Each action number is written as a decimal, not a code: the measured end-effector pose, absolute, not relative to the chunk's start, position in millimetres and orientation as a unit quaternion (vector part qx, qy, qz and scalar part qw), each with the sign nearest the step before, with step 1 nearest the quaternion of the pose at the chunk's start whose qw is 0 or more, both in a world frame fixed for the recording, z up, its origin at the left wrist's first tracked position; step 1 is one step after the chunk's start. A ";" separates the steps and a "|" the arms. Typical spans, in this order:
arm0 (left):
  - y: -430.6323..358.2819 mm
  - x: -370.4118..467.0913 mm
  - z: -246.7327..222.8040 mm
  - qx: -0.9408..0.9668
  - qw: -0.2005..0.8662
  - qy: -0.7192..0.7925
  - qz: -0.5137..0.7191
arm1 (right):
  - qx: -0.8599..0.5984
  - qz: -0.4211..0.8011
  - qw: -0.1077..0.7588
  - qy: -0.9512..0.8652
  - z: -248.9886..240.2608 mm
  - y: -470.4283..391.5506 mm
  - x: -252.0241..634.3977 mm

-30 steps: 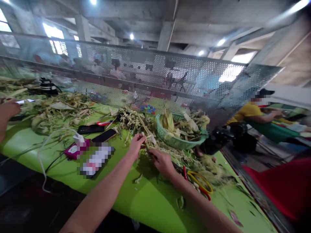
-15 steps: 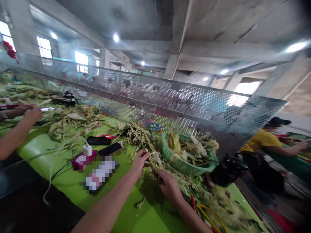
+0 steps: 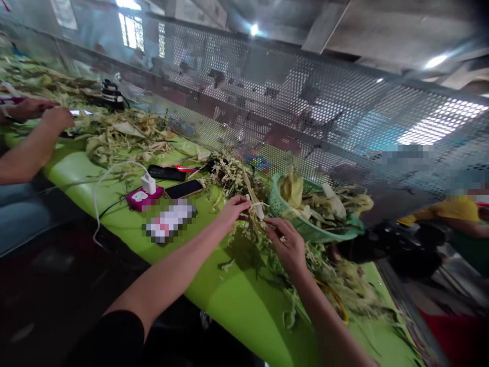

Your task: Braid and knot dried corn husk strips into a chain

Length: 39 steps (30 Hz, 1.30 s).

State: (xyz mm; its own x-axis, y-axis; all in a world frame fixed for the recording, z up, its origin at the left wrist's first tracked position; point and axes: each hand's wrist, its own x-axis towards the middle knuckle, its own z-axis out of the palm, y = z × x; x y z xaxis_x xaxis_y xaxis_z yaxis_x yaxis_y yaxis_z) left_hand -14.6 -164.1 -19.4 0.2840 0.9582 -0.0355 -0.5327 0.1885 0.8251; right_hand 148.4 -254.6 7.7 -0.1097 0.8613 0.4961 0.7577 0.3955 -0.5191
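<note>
My left hand (image 3: 234,211) pinches a pale strip of dry corn husk (image 3: 258,208) over the green table. Close on its right, my right hand (image 3: 288,244) has thumb and fingers closed at the lower part of the same husk. A green plastic basket (image 3: 303,230) stands just beyond my right hand, heaped with dried husks (image 3: 336,206). Shredded husk scraps (image 3: 277,260) lie beneath and around both hands. A yellow loop-shaped handle (image 3: 338,300) shows partly beside my right forearm.
Left of my hands lie a dark phone (image 3: 184,189), a blurred-out flat item (image 3: 170,221), and a purple power socket (image 3: 143,198) with a white charger and cable. A perforated metal screen (image 3: 244,97) runs along the back. At far left are another person's hands (image 3: 57,120).
The view has tilted downward, so the table and basket appear higher. Both hands stay close together on the husk beside the basket. My right forearm now covers the red handle seen earlier.
</note>
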 end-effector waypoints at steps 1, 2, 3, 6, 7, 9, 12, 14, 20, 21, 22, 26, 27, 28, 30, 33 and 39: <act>-164.9 -14.3 -18.9 0.368 0.715 0.288 0.520 | -0.551 0.070 0.381 -0.739 5.5 -254.0 147.4; -165.7 -14.0 -18.5 0.369 0.718 0.285 0.517 | -0.557 0.077 0.376 -0.737 2.6 -253.1 146.4; -166.5 -13.7 -18.2 0.369 0.722 0.282 0.513 | -0.560 0.089 0.371 -0.735 -0.8 -252.1 145.5; -168.8 -13.1 -17.0 0.360 0.742 0.265 0.500 | -0.565 0.118 0.356 -0.735 -11.2 -249.0 144.3; -169.5 -13.2 -16.3 0.354 0.749 0.260 0.497 | -0.568 0.118 0.347 -0.737 -13.8 -248.1 144.6; -170.3 -13.8 -14.5 0.341 0.760 0.255 0.490 | -0.575 0.109 0.326 -0.742 -17.2 -246.9 146.2; -170.4 -14.7 -12.3 0.334 0.769 0.255 0.482 | -0.576 0.116 0.308 -0.749 -18.6 -245.9 149.0; -170.0 -14.7 -11.9 0.328 0.772 0.255 0.480 | -0.574 0.129 0.296 -0.752 -17.9 -245.9 149.2; -172.3 -12.2 -11.8 0.304 0.791 0.243 0.471 | -0.578 0.125 0.262 -0.763 -15.0 -246.0 144.7; -173.0 -11.9 -11.4 0.307 0.793 0.242 0.468 | -0.580 0.123 0.263 -0.761 -15.5 -245.4 145.3; -173.5 -11.9 -11.0 0.310 0.794 0.241 0.464 | -0.584 0.124 0.265 -0.757 -16.4 -244.6 146.6; -172.3 -13.0 -9.7 0.309 0.791 0.243 0.470 | -0.599 0.129 0.301 -0.730 -20.1 -240.9 155.5; -171.7 -13.3 -9.6 0.307 0.787 0.246 0.476 | -0.598 0.137 0.324 -0.720 -19.9 -240.6 157.1; -171.2 -13.6 -9.6 0.307 0.782 0.249 0.482 | -0.594 0.153 0.351 -0.707 -19.1 -240.6 157.9; -170.9 -13.7 -9.6 0.311 0.773 0.257 0.490 | -0.582 0.217 0.400 -0.674 -15.9 -241.8 157.2; -172.7 -12.5 -10.1 0.326 0.766 0.256 0.491 | -0.558 0.340 0.430 -0.623 -10.6 -244.4 152.6; -172.8 -10.1 -13.7 0.307 0.776 0.259 0.486 | -0.545 0.376 0.448 -0.601 -9.4 -243.7 148.7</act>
